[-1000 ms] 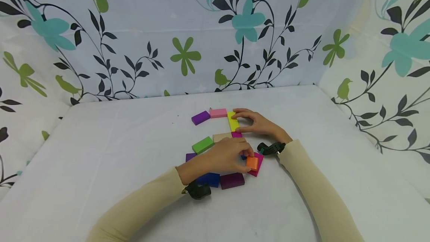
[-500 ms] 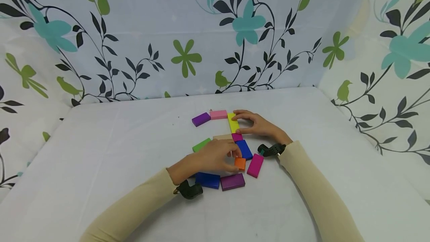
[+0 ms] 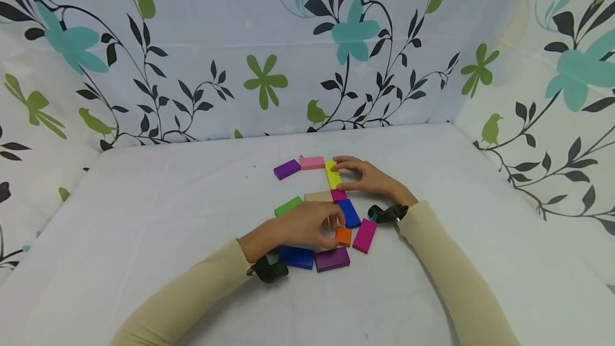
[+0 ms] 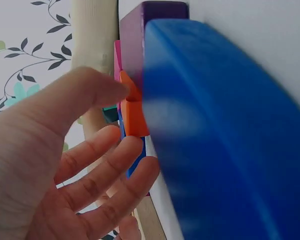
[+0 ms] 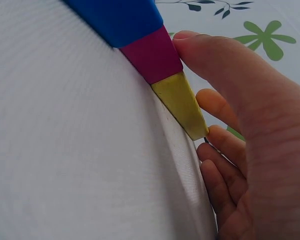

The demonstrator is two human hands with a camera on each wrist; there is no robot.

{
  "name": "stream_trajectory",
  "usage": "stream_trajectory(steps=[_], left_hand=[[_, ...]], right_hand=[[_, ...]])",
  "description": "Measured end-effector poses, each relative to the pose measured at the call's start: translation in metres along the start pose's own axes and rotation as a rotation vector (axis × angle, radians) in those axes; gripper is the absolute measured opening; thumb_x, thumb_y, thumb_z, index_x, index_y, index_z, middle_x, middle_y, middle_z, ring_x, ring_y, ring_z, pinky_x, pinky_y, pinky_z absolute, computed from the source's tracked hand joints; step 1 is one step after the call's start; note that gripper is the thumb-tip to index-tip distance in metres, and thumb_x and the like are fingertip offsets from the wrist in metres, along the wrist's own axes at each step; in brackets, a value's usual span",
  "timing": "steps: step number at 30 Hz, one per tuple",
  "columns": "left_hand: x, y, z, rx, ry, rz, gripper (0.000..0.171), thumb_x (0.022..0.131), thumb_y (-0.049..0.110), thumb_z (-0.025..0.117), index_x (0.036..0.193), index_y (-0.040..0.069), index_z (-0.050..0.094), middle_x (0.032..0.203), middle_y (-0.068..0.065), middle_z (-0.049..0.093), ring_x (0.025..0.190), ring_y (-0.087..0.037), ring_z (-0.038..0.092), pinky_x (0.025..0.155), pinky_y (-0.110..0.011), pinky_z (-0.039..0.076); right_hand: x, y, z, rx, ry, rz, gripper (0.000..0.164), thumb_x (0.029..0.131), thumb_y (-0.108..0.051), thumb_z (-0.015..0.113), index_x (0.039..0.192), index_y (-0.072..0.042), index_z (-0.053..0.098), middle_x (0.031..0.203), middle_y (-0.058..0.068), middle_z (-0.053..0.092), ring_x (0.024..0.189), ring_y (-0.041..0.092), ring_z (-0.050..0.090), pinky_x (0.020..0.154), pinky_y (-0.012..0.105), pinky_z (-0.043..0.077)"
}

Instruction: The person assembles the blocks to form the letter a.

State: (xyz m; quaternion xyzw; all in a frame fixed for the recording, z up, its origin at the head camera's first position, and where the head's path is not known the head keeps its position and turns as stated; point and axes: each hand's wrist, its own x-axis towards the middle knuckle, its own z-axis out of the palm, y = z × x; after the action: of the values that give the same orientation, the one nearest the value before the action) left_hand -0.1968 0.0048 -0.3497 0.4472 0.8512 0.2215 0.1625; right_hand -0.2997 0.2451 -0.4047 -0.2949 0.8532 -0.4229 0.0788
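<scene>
My left hand is low over the white table, thumb and fingers spread around an orange block. In the left wrist view, the thumb tip overlaps the orange block, and the other fingers are extended and apart. My right hand rests beside a yellow block, with fingertips and thumb along its right edge. The right wrist view has the thumb by a small magenta block that abuts the yellow one. A blue block and a pink-magenta block lie right of the orange one.
Violet and pink blocks lie at the far end of the curve. Beige and green blocks are mid-curve; another blue block and a plum block lie nearest. A patterned cloth stands behind.
My left hand has brought the orange block left, off the pink-magenta block and onto the table beside it, and has loosened its fingers. My right hand has stayed at the yellow block.
</scene>
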Motion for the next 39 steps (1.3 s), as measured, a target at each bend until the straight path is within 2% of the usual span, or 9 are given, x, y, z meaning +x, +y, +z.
stream_trajectory(steps=[4,13,20,24,30,35,39], left_hand=[[0.003,-0.001,0.001,-0.009,0.006,0.025,0.025,0.086,0.020,0.072,0.107,0.012,0.063,0.097,0.002,0.063,0.092,-0.012,0.058,0.077,-0.020,0.047],[0.006,0.005,0.003,-0.003,0.004,0.062,0.018,0.090,0.023,0.070,0.105,0.013,0.066,0.098,0.001,0.064,0.093,-0.012,0.057,0.078,-0.021,0.045],[0.010,0.006,0.003,-0.002,0.054,0.078,0.014,0.093,0.023,0.067,0.103,0.014,0.067,0.098,0.005,0.064,0.094,-0.010,0.057,0.082,-0.020,0.046],[0.016,0.010,0.002,-0.010,0.054,0.099,0.020,0.092,0.023,0.067,0.108,0.011,0.067,0.104,0.003,0.064,0.100,-0.011,0.058,0.089,-0.022,0.046],[0.025,0.015,0.002,0.022,0.005,0.126,0.035,0.090,0.026,0.069,0.120,0.008,0.064,0.117,-0.003,0.062,0.109,-0.015,0.055,0.096,-0.027,0.045],[0.030,0.018,0.005,0.057,-0.023,0.100,0.043,0.088,0.033,0.072,0.125,0.012,0.062,0.125,-0.003,0.058,0.116,-0.015,0.052,0.098,-0.027,0.045],[0.034,0.019,0.008,0.109,-0.040,0.099,0.048,0.086,0.037,0.073,0.127,0.015,0.061,0.130,-0.004,0.056,0.124,-0.017,0.047,0.105,-0.031,0.041]], right_hand=[[0.000,-0.001,-0.001,-0.007,0.003,-0.015,0.048,0.086,-0.020,0.074,0.132,-0.011,0.061,0.155,0.010,0.035,0.146,0.031,0.022,0.114,0.061,0.016],[-0.001,-0.003,-0.001,0.001,-0.003,-0.018,0.049,0.086,-0.020,0.074,0.132,-0.010,0.060,0.155,0.011,0.035,0.146,0.031,0.022,0.114,0.061,0.017],[-0.001,-0.002,-0.002,0.002,-0.002,-0.013,0.048,0.086,-0.019,0.074,0.132,-0.011,0.060,0.155,0.010,0.034,0.146,0.031,0.022,0.114,0.061,0.017],[-0.001,-0.001,-0.002,0.009,-0.006,-0.026,0.047,0.087,-0.016,0.073,0.132,-0.010,0.060,0.155,0.010,0.035,0.146,0.030,0.022,0.114,0.060,0.016],[-0.001,-0.001,-0.002,0.006,-0.011,-0.046,0.048,0.086,-0.015,0.073,0.132,-0.009,0.060,0.154,0.012,0.036,0.145,0.031,0.023,0.114,0.061,0.015],[-0.001,0.000,-0.001,-0.009,-0.016,-0.060,0.048,0.086,-0.016,0.074,0.132,-0.009,0.060,0.154,0.013,0.036,0.145,0.032,0.023,0.113,0.062,0.016],[-0.001,0.001,-0.002,-0.019,-0.014,-0.071,0.048,0.087,-0.016,0.073,0.132,-0.009,0.060,0.154,0.013,0.036,0.145,0.033,0.023,0.113,0.062,0.016]])
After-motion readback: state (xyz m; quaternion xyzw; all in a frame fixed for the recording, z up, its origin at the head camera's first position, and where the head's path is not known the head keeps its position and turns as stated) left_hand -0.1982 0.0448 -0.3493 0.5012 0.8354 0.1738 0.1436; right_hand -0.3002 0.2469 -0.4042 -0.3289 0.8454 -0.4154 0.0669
